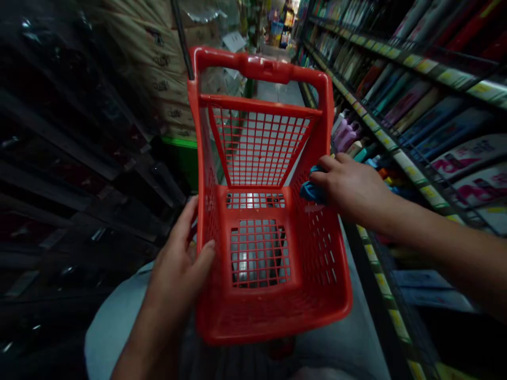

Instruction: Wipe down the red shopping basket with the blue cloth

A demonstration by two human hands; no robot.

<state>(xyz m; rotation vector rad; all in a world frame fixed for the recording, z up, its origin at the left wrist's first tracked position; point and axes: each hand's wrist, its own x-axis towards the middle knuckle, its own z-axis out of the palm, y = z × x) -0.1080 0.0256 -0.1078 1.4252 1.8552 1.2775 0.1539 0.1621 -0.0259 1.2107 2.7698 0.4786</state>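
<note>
A red plastic shopping basket with a tall handle stands upright in front of me, nothing lying inside it. My left hand grips its near left rim, thumb hooked over the edge. My right hand reaches over the right wall and presses a small blue cloth against the inside of that wall, fingers closed on it.
I am in a narrow shop aisle. Shelves of packaged goods with yellow price tags run along the right. Dark shelving lines the left, with stacked cardboard boxes and a green crate beyond. The floor stretches ahead.
</note>
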